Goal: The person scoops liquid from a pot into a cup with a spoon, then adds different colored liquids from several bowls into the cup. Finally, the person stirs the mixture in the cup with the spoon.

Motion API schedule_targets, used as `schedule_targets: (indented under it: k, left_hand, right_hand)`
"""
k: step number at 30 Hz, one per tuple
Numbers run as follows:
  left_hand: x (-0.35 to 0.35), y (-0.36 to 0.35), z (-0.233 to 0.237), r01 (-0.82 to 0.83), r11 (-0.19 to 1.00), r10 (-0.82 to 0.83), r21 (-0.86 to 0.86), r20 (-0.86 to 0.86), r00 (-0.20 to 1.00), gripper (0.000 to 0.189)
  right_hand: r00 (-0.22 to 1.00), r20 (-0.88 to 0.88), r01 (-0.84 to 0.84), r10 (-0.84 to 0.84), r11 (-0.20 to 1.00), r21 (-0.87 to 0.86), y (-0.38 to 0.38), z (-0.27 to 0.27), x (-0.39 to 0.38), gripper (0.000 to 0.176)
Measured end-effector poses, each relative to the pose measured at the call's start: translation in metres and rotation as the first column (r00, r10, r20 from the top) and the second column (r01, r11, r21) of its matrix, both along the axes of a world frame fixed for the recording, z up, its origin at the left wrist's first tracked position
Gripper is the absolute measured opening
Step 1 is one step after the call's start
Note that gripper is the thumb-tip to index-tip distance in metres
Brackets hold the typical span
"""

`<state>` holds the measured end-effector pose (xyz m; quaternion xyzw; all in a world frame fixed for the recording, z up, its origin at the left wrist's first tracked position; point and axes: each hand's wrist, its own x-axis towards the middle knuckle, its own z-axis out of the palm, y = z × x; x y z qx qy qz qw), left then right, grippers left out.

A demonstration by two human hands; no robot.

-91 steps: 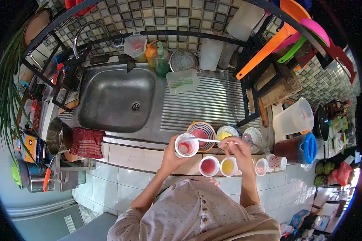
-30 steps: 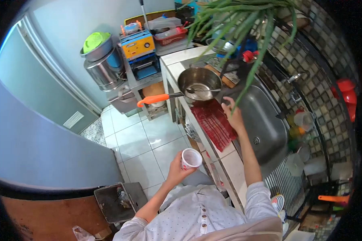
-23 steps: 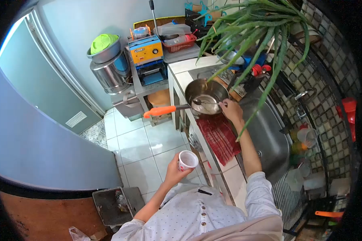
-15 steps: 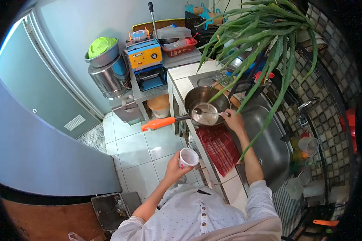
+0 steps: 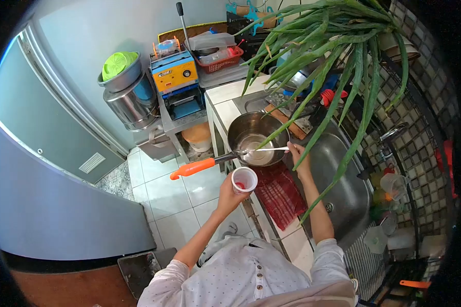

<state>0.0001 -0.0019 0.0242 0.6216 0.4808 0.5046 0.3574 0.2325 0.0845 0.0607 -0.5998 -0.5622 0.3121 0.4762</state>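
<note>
Left hand (image 5: 229, 192) curled round plastic cup (image 5: 244, 179), just left of right hand (image 5: 298, 156) pinching spoon (image 5: 269, 149) over saucepan (image 5: 246, 125). Little red liquid inside. Likely light, thin-walled, easily crushed: best gripped gently round mid-wall, kept upright.

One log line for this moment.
left hand: holds cup, red inside | right hand: holds spoon in saucepan

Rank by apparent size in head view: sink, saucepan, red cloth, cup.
1. Sink, though partly hidden.
2. Saucepan and red cloth: these look alike, so not ranked.
3. Cup in the left hand: smallest, though held nearer the camera.
</note>
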Motion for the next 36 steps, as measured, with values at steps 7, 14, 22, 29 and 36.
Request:
schedule_targets:
  k: [7, 14, 22, 29, 36]
  left_hand:
    - [0.008, 0.006, 0.007, 0.032, 0.999, -0.032, -0.028, 0.015, 0.999, 0.053]
    - [0.010, 0.008, 0.007, 0.022, 0.999, -0.022, -0.026, 0.021, 1.000, 0.053]
    - [0.013, 0.011, -0.005, 0.020, 1.000, -0.021, 0.006, 0.011, 1.000, 0.055]
    - [0.013, 0.009, -0.005, 0.046, 0.999, -0.045, -0.014, 0.044, 0.998, 0.054]
    - [0.011, 0.005, 0.000, 0.025, 0.999, -0.025, -0.029, -0.001, 1.000, 0.055]
  right_hand:
    - [0.980, -0.189, 0.043, -0.056, 0.997, -0.069, -0.015, 0.019, 0.013, 0.032]
    - [0.978, -0.205, 0.026, -0.046, 0.995, -0.101, -0.041, 0.051, 0.021, 0.033]
    - [0.997, 0.022, -0.074, 0.073, 0.997, 0.035, -0.069, 0.070, 0.019, 0.031]
    - [0.994, 0.104, -0.044, 0.023, 0.978, 0.204, -0.070, 0.072, 0.018, 0.030]
    - [0.996, -0.018, 0.087, -0.086, 0.950, 0.301, -0.030, 0.030, 0.016, 0.035]
